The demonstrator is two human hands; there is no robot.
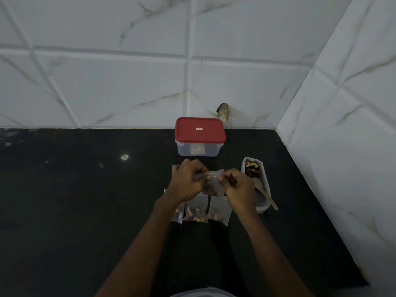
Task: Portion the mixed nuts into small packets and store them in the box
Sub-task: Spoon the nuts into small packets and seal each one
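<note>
Pinching a clear packet (214, 186) by its top edge with left hand (188, 181) and right hand (237, 189), thumbs and fingertips pressed on the strip, above the bench (85, 200). Dark nuts showing in its bottom. Just nearer, lying flat in a row: three filled packets (196, 212). Right of the hands, a white tray (264, 207) with mixed nuts (252, 169) at its far end and a wooden spoon (264, 192) sticking out the near end. Beyond, by the tiled wall, the box (199, 148), red lid (199, 129) on.

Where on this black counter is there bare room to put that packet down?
The counter left of the red-lidded box and filled packets is bare. Crowded: between box, nut tray and packets, where the left hand and right hand pinch a packet.
</note>
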